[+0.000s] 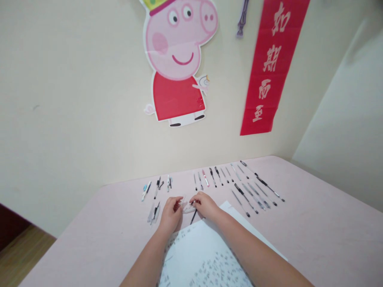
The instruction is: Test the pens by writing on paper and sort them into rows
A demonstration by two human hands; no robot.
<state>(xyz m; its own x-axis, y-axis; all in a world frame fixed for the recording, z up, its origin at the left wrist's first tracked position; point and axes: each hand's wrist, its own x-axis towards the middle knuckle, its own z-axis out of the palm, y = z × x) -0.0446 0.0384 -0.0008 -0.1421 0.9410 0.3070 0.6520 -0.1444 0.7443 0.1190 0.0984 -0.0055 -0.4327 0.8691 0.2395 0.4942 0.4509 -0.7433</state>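
Over the middle of the table my left hand is closed, its fingertips on a whitish translucent pen part. Facing it, my right hand pinches a small dark pen part, partly hidden by the fingers. Between the hands lie more clear, pale pieces, too blurred to name exactly. A thin black pen piece slants down just beside the right fingers. Below both wrists are paper sheets with handwriting, partly covered by the right forearm.
Several pens and refills are lined up at the back right, with another row in front. Pen parts sit in small groups at the left, plus clear pieces nearer. Behind the table rises a wall.
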